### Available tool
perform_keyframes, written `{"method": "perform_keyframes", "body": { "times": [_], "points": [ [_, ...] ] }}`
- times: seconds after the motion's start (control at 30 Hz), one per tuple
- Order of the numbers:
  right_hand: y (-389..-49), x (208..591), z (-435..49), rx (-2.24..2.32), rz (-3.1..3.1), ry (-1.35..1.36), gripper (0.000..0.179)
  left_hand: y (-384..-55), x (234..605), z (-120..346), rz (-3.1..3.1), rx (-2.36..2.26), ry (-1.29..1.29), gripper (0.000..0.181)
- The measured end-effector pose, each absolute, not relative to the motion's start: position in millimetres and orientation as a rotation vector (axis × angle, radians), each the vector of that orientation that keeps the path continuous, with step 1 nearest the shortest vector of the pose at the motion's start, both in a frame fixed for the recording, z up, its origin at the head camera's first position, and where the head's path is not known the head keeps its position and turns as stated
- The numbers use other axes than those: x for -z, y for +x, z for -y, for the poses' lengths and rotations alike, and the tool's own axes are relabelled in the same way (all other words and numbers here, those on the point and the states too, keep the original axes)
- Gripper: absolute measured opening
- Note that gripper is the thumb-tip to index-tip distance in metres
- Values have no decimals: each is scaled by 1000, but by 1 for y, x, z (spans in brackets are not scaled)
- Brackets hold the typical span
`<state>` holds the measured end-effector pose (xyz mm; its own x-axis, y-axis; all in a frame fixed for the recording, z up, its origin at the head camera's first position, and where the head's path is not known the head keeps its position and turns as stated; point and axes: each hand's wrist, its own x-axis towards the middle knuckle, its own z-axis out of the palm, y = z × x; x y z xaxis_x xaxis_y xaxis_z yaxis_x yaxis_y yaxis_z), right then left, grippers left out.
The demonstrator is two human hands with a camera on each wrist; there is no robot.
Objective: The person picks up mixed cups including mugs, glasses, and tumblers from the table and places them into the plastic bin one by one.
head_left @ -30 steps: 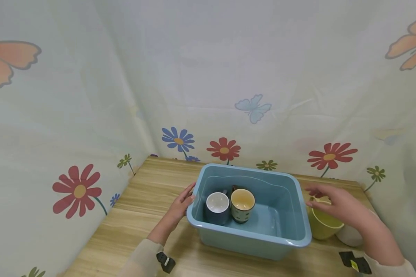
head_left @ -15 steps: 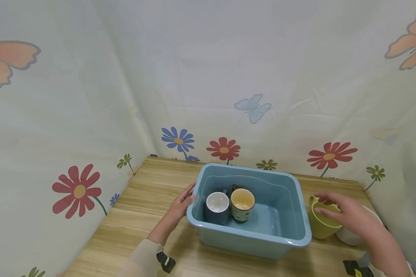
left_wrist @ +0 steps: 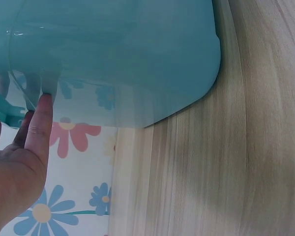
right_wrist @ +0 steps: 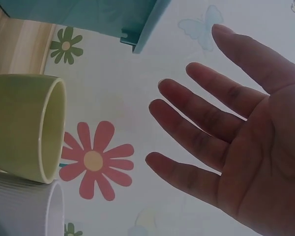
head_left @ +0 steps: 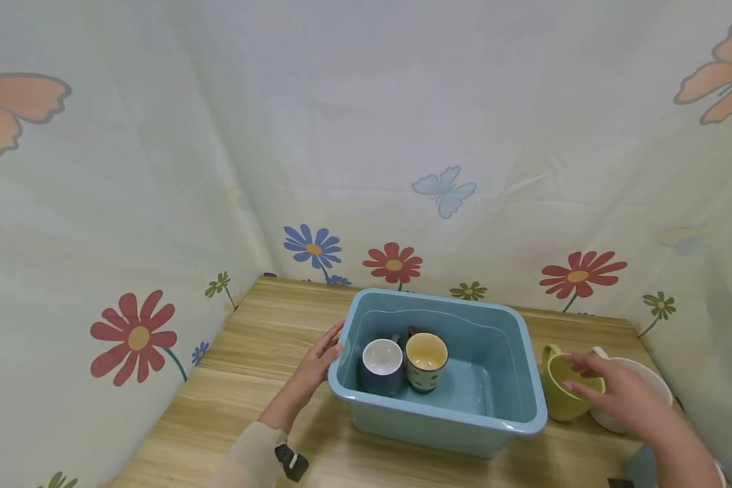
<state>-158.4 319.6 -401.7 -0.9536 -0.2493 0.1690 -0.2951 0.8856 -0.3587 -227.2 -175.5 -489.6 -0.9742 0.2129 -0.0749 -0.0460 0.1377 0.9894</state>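
A light blue plastic tub (head_left: 427, 428) stands on the table. My left hand (head_left: 315, 362) rests against its left side at the rim; in the left wrist view the fingers (left_wrist: 39, 128) lie nearly straight on the outer wall. Inside the tub, toward the left, stand a dark mug (head_left: 383, 381) with a white inside and a patterned mug (head_left: 425, 378) with a cream inside. My right hand (head_left: 619, 396) hovers over a yellow-green mug (head_left: 561, 401) and a white mug (head_left: 649, 379) right of the tub. Its fingers are spread and hold nothing in the right wrist view.
A grey-blue object (head_left: 640, 466) shows at the bottom right, partly hidden by the right forearm. Pale curtains (head_left: 494, 135) with flowers and butterflies hang behind and beside the wooden table (head_left: 250, 366).
My right hand has moved right, away from the tub's right rim, uncovering more of the yellow-green and white mugs. The left hand and the tub have stayed in place.
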Motion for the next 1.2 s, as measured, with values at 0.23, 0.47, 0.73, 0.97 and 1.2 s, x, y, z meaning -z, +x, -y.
{"method": "perform_keyframes", "body": {
  "times": [0.23, 0.47, 0.73, 0.97, 1.2],
  "points": [
    [-153, 411, -323, -606, 2944, 368, 43, -226, 489, 175, -2233, -1937, 154, 60],
    [-143, 417, -337, -634, 3006, 267, 45, -226, 489, 173, -2240, -1935, 150, 59],
    [-136, 418, -357, -688, 3201, 75, 62, -227, 487, 172, -2231, -1941, 127, 60],
    [-130, 425, -371, -710, 3266, 29, 73, -227, 488, 173, -2222, -1943, 136, 61],
    [-131, 432, -382, -573, 3330, -17, 86, -228, 488, 175, -2211, -1934, 150, 61]
  ]
}}
